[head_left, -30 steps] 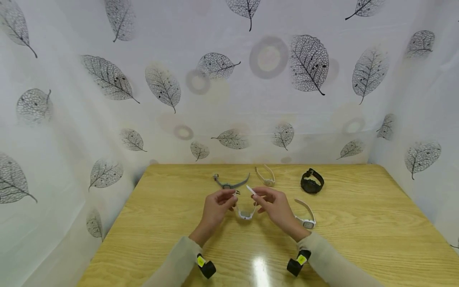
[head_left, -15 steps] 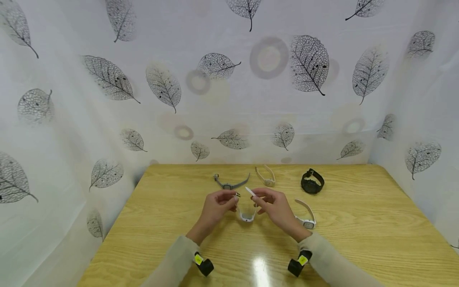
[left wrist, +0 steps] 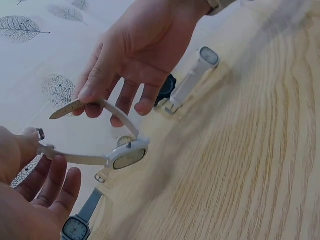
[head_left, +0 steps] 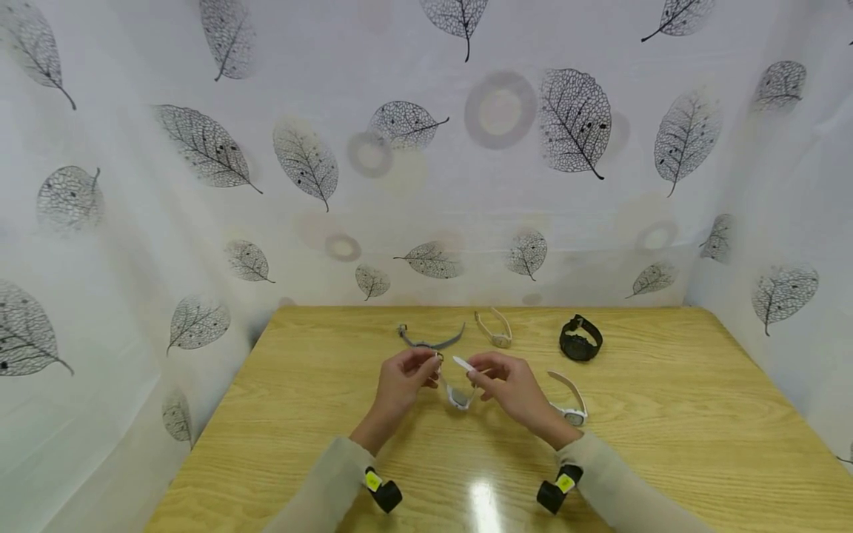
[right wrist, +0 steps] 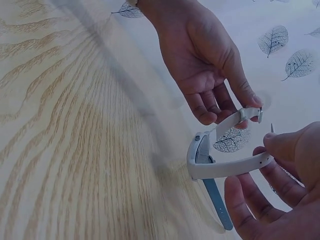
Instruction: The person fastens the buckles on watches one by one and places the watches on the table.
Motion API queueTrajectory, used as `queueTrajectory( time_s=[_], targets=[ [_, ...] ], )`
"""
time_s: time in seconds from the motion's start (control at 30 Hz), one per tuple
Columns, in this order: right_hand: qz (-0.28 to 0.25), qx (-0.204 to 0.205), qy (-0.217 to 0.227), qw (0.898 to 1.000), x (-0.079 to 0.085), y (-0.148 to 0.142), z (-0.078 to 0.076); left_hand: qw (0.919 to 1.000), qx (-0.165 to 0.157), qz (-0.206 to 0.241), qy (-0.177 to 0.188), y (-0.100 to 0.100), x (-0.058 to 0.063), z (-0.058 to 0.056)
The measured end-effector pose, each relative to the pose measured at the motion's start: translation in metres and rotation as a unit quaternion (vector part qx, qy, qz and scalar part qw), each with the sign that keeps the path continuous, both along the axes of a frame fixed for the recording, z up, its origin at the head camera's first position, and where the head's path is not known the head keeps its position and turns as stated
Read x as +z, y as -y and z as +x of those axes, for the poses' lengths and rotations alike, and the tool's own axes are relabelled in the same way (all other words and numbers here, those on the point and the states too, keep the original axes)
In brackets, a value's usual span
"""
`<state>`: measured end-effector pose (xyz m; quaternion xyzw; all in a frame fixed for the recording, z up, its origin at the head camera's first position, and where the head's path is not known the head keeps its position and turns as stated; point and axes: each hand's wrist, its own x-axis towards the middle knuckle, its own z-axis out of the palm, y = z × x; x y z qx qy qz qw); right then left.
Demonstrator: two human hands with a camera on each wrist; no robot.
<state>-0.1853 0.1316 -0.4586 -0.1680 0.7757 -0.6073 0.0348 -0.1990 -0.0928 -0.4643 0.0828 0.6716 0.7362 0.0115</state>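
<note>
One leaf-printed curtain (head_left: 426,196) rises behind a wood-grain table (head_left: 300,422). In the head view, the left hand (head_left: 402,381) sits at nine o'clock and the right hand (head_left: 509,381) at three, each pinching one end of the white watch (head_left: 458,400) at the clock's centre: buckle end (right wrist: 252,114) left, pointed strap end (left wrist: 67,110) right. The ends stand apart, case (left wrist: 129,157) hanging lowest. On the wood lie a black watch (head_left: 578,347) at two, a blue-grey watch (head_left: 449,343) at eleven, a second white watch (head_left: 574,417) at three beside the right wrist (head_left: 556,431), and a beige watch (head_left: 501,340) at one.
</note>
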Motion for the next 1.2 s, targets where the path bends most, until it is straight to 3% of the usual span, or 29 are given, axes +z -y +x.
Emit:
queueTrajectory(
  time_s=[0.27, 0.43, 0.9, 1.2],
  targets=[
    [0.018, 0.012, -0.008, 1.000, -0.001, 0.002, -0.001, 0.9995, 0.014, -0.003, -0.027, -0.008, 0.006, 0.003],
    [0.022, 0.009, -0.009, 1.000, -0.001, 0.004, -0.002, 0.9995, 0.014, -0.017, -0.024, -0.011, 0.006, 0.005],
    [0.008, -0.003, -0.016, 1.000, 0.001, 0.005, -0.004, 0.9975, -0.023, -0.062, -0.026, -0.009, 0.003, 0.005],
    [0.015, -0.013, -0.007, 1.000, 0.004, 0.010, -0.003, 0.9970, -0.043, -0.063, -0.013, -0.009, 0.000, 0.003]
  ],
)
